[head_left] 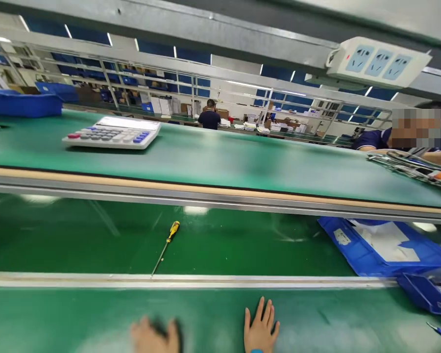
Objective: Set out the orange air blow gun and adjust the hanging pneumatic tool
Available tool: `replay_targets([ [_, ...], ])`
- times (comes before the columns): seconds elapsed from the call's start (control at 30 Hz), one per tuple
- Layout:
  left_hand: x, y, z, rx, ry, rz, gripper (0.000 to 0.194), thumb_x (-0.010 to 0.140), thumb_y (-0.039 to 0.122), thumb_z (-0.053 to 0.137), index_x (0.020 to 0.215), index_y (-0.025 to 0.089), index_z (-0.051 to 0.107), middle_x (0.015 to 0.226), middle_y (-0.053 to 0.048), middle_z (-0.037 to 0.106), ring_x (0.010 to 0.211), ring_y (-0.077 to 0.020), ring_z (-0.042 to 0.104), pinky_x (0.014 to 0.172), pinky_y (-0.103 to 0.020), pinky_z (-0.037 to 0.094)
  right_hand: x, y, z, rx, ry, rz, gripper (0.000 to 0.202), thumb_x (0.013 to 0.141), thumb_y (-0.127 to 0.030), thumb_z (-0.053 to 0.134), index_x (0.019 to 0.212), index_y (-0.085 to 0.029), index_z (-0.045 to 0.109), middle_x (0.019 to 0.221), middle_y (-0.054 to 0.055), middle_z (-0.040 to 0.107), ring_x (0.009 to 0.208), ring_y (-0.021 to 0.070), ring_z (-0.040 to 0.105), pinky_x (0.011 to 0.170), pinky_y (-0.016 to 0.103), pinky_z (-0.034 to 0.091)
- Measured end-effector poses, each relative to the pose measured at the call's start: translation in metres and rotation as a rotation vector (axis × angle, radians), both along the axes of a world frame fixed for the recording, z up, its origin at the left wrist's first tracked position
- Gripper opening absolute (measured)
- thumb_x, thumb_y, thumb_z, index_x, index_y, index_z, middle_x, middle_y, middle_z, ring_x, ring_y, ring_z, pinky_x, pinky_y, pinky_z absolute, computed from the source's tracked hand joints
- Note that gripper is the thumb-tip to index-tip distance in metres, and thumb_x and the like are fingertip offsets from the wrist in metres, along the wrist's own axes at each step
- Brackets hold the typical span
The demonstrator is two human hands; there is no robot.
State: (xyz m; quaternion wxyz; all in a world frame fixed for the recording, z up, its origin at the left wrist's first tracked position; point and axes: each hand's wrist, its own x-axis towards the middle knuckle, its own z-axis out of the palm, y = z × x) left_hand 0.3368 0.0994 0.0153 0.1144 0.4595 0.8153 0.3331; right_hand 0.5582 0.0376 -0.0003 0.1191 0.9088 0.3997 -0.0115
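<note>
**Both hands on the near table, nothing picked up**

Head view: The right hand [260, 328] lies flat on the green near table [77, 314], fingers spread wide, holding nothing. The left hand [154, 336] sits just beside it, to the left. It is blurry, so I cannot tell if it is open or closed. The two hands are apart.

A screwdriver [166, 246] with a yellow handle lies on the green belt [242, 245], a bit farther away, past the metal rail [206, 281]. No hand touches it. So, judging by this, the work with it has not begun.

Blue trays [382, 247] sit at the right. A calculator [112, 132] rests on the far shelf. Another person [407, 135] works at the far right.
</note>
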Motion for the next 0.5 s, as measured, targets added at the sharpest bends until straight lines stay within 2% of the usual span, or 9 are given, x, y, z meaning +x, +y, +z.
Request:
replay_targets([
  [0.1, 0.094, 0.008, 0.003, 0.047, -0.036, -0.131, 0.072, 0.095, 0.042, 0.031, 0.143, -0.012, 0.030, 0.152, -0.036, 0.023, 0.148, -0.0425, 0.014, 0.115, -0.061, 0.031, -0.005, -0.007, -0.015, 0.148, 0.003, 0.026, 0.073, 0.094, -0.046, 0.020, 0.152, -0.002, 0.030, 0.158, 0.023, 0.020, 0.146, 0.0383, 0.025, 0.114, 0.065, 0.022],
  [0.17, 0.150, 0.015, 0.003, 0.045, -0.055, -0.174, 0.067, 0.095, 0.037, 0.030, 0.141, -0.012, 0.036, 0.151, -0.034, 0.029, 0.147, -0.0405, 0.020, 0.116, -0.058, 0.033, -0.002, -0.016, -0.029, 0.201, 0.023, 0.091, 0.071, 0.093, -0.044, 0.020, 0.150, -0.004, 0.034, 0.157, 0.025, 0.024, 0.143, 0.0400, 0.030, 0.111, 0.069, 0.022],
  [0.2, 0.169, 0.017, 0.002, 0.042, -0.055, -0.189, 0.065, 0.095, 0.036, 0.030, 0.141, -0.009, 0.039, 0.151, -0.031, 0.032, 0.146, -0.0388, 0.025, 0.116, -0.056, 0.034, 0.004, -0.021, -0.035, 0.228, 0.056, 0.149, 0.069, 0.093, -0.044, 0.020, 0.149, -0.006, 0.038, 0.154, 0.026, 0.029, 0.140, 0.0413, 0.035, 0.109, 0.070, 0.024],
  [0.27, 0.190, 0.018, -0.001, 0.054, -0.025, -0.208, 0.063, 0.096, 0.038, 0.031, 0.141, -0.005, 0.043, 0.152, -0.028, 0.034, 0.145, -0.0371, 0.030, 0.117, -0.054, 0.035, 0.028, -0.022, -0.035, 0.311, 0.164, 0.278, 0.064, 0.095, -0.044, 0.022, 0.144, -0.011, 0.046, 0.146, 0.028, 0.043, 0.131, 0.0421, 0.047, 0.102, 0.070, 0.034],
  [0.33, 0.192, 0.015, -0.002, 0.081, 0.029, -0.198, 0.064, 0.098, 0.042, 0.032, 0.142, -0.003, 0.042, 0.154, -0.026, 0.031, 0.145, -0.0366, 0.028, 0.116, -0.053, 0.037, 0.067, -0.001, -0.018, 0.432, 0.289, 0.371, 0.059, 0.096, -0.042, 0.025, 0.138, -0.012, 0.053, 0.134, 0.026, 0.054, 0.119, 0.0387, 0.056, 0.095, 0.061, 0.045],
  [0.37, 0.189, 0.013, -0.002, 0.090, 0.053, -0.179, 0.065, 0.098, 0.044, 0.032, 0.143, -0.003, 0.040, 0.155, -0.026, 0.030, 0.146, -0.0371, 0.027, 0.115, -0.053, 0.038, 0.091, 0.020, -0.003, 0.487, 0.326, 0.413, 0.057, 0.096, -0.041, 0.027, 0.135, -0.010, 0.055, 0.128, 0.025, 0.057, 0.115, 0.0368, 0.058, 0.092, 0.057, 0.048],
  [0.43, 0.183, 0.010, -0.001, 0.092, 0.081, -0.135, 0.065, 0.099, 0.044, 0.032, 0.143, -0.004, 0.039, 0.154, -0.026, 0.030, 0.146, -0.0375, 0.026, 0.114, -0.054, 0.041, 0.144, 0.080, 0.034, 0.510, 0.294, 0.492, 0.052, 0.092, -0.034, 0.035, 0.127, -0.005, 0.059, 0.124, 0.026, 0.058, 0.114, 0.0350, 0.056, 0.091, 0.051, 0.049],
  [0.5, 0.179, 0.009, 0.001, 0.079, 0.097, -0.112, 0.064, 0.099, 0.044, 0.033, 0.143, -0.003, 0.039, 0.155, -0.025, 0.030, 0.146, -0.0375, 0.026, 0.112, -0.053, 0.044, 0.198, 0.153, 0.071, 0.429, 0.224, 0.557, 0.047, 0.087, -0.029, 0.046, 0.126, -0.005, 0.059, 0.124, 0.023, 0.057, 0.114, 0.0322, 0.055, 0.094, 0.046, 0.049],
])
